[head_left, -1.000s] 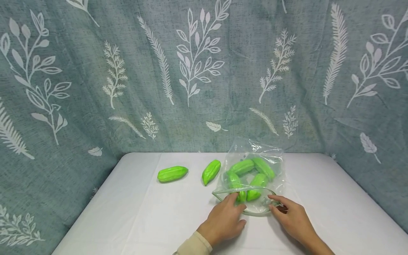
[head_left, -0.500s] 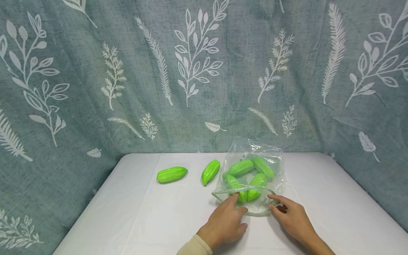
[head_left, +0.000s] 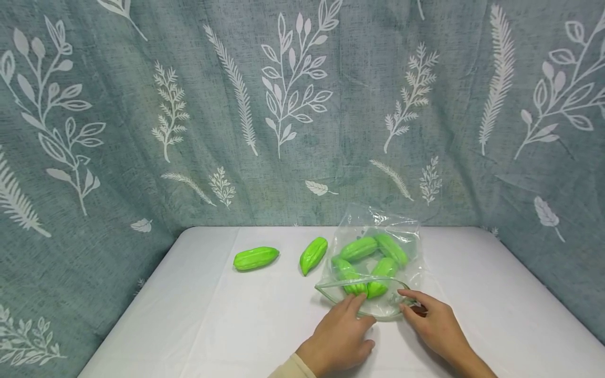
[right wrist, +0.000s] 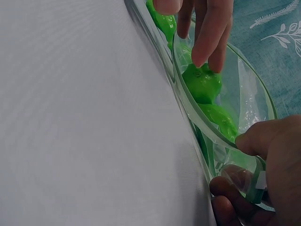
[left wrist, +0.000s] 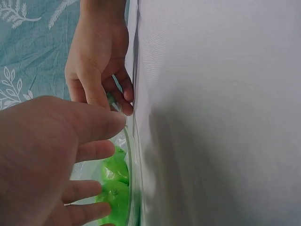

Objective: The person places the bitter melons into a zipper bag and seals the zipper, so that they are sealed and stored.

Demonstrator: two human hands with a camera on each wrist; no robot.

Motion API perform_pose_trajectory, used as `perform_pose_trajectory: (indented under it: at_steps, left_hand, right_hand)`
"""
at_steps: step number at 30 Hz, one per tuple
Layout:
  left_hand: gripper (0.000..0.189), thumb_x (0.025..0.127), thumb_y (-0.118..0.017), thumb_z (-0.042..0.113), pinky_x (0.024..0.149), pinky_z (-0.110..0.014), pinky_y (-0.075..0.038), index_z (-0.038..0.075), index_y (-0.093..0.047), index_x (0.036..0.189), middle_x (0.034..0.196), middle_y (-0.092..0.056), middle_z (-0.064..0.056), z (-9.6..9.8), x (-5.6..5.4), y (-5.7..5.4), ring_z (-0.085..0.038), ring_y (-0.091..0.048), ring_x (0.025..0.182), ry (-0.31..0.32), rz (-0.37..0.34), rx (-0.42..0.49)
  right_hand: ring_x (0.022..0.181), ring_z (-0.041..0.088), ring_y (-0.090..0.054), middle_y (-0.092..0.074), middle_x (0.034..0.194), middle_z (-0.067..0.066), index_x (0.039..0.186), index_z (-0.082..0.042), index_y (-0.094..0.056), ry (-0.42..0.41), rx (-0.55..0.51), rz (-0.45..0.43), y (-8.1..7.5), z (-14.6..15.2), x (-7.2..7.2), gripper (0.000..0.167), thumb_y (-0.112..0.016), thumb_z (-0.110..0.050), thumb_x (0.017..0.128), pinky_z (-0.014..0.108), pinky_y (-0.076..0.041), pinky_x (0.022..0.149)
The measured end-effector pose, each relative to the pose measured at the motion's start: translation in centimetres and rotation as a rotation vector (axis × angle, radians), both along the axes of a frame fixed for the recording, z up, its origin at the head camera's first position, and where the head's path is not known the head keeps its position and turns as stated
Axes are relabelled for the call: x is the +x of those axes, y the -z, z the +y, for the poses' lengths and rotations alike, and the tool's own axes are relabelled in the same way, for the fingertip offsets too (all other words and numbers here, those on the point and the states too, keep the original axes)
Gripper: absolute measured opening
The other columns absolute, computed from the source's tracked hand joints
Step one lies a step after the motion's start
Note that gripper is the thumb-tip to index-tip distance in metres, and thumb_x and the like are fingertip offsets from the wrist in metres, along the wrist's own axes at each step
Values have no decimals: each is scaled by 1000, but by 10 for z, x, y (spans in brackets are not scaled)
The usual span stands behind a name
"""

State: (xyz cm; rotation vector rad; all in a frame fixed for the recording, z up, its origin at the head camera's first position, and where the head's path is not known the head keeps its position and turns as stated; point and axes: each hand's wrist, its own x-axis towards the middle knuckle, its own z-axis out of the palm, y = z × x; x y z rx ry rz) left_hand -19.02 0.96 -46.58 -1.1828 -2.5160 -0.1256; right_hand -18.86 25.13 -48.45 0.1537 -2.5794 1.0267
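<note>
A clear zip bag (head_left: 411, 226) lies on the table with its mouth spread toward me. Inside are several green ribbed gourds, among them a front-left gourd (head_left: 347, 273) and a front-right gourd (head_left: 384, 269). My left hand (head_left: 337, 336) is at the near rim, its fingers extended close to the front-left gourd's end and holding nothing; contact cannot be told. With thumb and fingers my right hand (head_left: 435, 320) pinches the bag's right rim, as the right wrist view shows at the thumb (right wrist: 256, 137). In the left wrist view both fingers and gourd ends (left wrist: 115, 197) show.
Two more green gourds lie outside the bag: one gourd (head_left: 313, 255) just left of it, another gourd (head_left: 256, 258) farther left. A white cloth (head_left: 227, 325) covers the table. Behind it hangs a blue-green leaf-patterned curtain (head_left: 359, 105).
My left hand has drawn back slightly from the bag's mouth, toward me and to the right. The front-left gourd has turned more slanted inside the bag. My right hand keeps its place.
</note>
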Motion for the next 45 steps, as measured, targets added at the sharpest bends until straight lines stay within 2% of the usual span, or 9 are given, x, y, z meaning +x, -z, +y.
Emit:
perform_pose_trajectory:
  at_steps: [11,21,27,33,41,45]
  left_hand:
    - [37,88,-72,43,106,-42,-44,25,-72,120,148,-48,-15,2,2,-2,-33,-50,133,-51,-55,-45]
    - [40,90,-69,45,109,-43,-41,26,-70,125,155,-39,-16,5,-3,0,-33,-45,137,-75,-138,-94]
    - [42,90,-69,46,109,-43,-41,25,-68,126,154,-40,-18,6,-5,2,-33,-44,137,-75,-120,-91]
    - [50,93,-62,54,109,-43,-40,22,-64,132,150,-43,-19,7,-8,1,-34,-45,136,-80,-111,-43]
    - [49,98,-51,57,107,-40,-42,19,-69,124,135,-56,-14,10,-13,1,-28,-53,127,-54,-51,-10]
    - [50,98,-51,58,106,-39,-43,19,-69,124,131,-57,-12,12,-15,1,-25,-54,125,-50,-53,-10]
  right_hand:
    - [92,22,-72,-67,124,16,124,-14,-71,-4,13,17,1,0,-1,34,-76,-18,90,33,-58,76]
    - [94,24,-72,-66,126,16,125,-15,-70,-3,4,5,2,2,-1,35,-75,-16,91,36,-59,76]
    - [94,24,-72,-66,127,16,125,-16,-70,-7,1,-1,2,2,-2,34,-75,-17,91,37,-59,76]
    - [93,25,-72,-66,127,16,125,-15,-70,-11,2,-1,3,2,-2,35,-75,-15,91,38,-59,76]
    - [95,27,-72,-66,128,17,125,-14,-70,-5,11,-3,1,1,-2,35,-75,-14,90,40,-59,77]
    - [95,27,-72,-66,128,17,125,-14,-70,-2,9,-1,2,1,-1,35,-75,-14,90,40,-59,77]
